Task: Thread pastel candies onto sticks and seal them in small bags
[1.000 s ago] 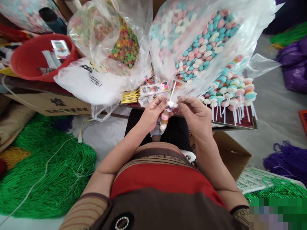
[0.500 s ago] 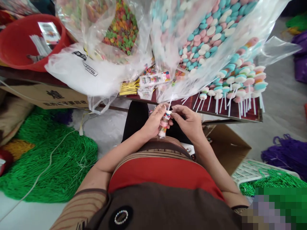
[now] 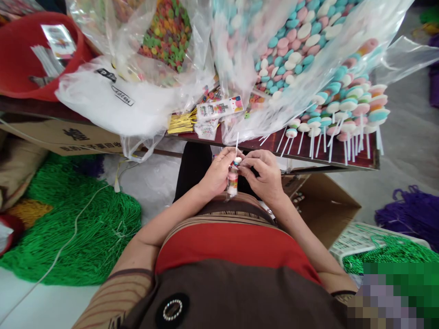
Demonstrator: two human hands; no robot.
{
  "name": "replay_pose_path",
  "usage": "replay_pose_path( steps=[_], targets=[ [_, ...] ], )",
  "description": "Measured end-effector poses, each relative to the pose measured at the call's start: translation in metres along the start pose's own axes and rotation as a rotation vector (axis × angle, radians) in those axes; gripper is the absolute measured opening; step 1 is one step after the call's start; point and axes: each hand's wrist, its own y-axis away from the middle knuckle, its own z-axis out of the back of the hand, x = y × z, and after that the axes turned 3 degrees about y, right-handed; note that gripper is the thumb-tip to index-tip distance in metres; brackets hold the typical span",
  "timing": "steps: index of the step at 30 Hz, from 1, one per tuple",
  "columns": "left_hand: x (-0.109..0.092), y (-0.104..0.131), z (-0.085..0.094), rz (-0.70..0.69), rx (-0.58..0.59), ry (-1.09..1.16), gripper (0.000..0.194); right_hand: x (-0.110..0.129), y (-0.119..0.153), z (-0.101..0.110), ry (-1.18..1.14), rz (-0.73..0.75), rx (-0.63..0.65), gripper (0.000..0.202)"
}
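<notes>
Left hand (image 3: 218, 172): yours, thumb and fingers closed around the wrapped candy stick (image 3: 232, 179) near its top candy. Right hand (image 3: 263, 174): yours, fingertips bent in at the same end; whether they pinch the wrapper, you cannot tell from this view.

Candy stick: one, between your two hands, in front of your waist and just short of the table edge. Long axis roughly in line with your forward gaze; bare white stem pointing away from you toward the table (image 3: 356, 161), clear-wrapped candy end pointing back at your waist.

Beyond, on the table: yellow ties (image 3: 181, 122), one bundle; printed packet (image 3: 219, 108), just right of the ties; candy skewers (image 3: 348, 107), a heap at the right, stems toward you; bag of pink, blue and white candies (image 3: 291, 45), open, behind them.
</notes>
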Motion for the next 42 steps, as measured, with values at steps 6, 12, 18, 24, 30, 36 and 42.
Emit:
replay_pose_path(
  steps=[6, 12, 18, 24, 30, 36, 42],
  targets=[
    [-0.002, -0.001, -0.002, 0.002, -0.028, -0.022, 0.017, -0.001, -0.001, -0.002, 0.100, 0.030, 0.024, 0.013],
    [0.003, -0.002, 0.002, -0.040, 0.007, -0.009, 0.015, 0.002, -0.003, -0.008, 0.184, 0.054, -0.029, 0.013],
    [0.003, -0.005, 0.006, -0.060, 0.049, -0.015, 0.008, 0.002, -0.004, -0.011, 0.146, 0.021, -0.046, 0.015],
    [-0.001, -0.004, 0.010, -0.003, 0.106, -0.125, 0.011, -0.003, -0.009, -0.006, 0.166, 0.006, -0.070, 0.015],
    [-0.007, -0.005, 0.012, 0.008, 0.244, -0.212, 0.030, -0.009, -0.016, 0.003, 0.076, -0.039, -0.095, 0.016],
    [-0.017, -0.002, 0.012, -0.083, 0.349, -0.343, 0.038, -0.006, -0.022, 0.007, -0.049, -0.046, -0.116, 0.015],
    [-0.034, -0.005, 0.019, -0.186, 0.399, -0.540, 0.027, -0.002, -0.023, -0.002, -0.072, -0.026, -0.202, 0.016]
  ],
)
